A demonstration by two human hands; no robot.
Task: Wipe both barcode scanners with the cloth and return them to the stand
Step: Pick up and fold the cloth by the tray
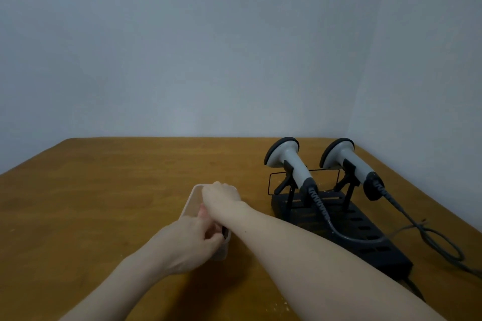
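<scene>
1. The left hand (189,242) sits at the near end of a small translucent container (194,197) on the tabletop (104,190); its fingers are curled, pinching at the container's near rim, where something dark shows between fingertips and rim. What that dark thing is cannot be told.
2. The right hand (221,197) reaches across from the right, its forearm passing over the left hand's fingers. It is bent down into the container with its knuckles up; its fingertips are hidden inside, so whether it holds anything cannot be told.
3. A bit of pinkish material (202,212) shows in the container just under the right wrist; whether this is the cloth is unclear.
4. Both barcode scanners sit in the black stand (365,232) to the right of the container, apart from both hands. The left scanner (289,161) and the right scanner (349,161) are grey with dark rims, heads tilted up and away.
5. A coiled grey cable (320,206) runs from each handle, trailing over the stand and looping on the tabletop at the right edge.
6. No brand, label or writing can be read on anything.
7. A plain grey-blue wall (234,47) stands behind the tabletop.
</scene>
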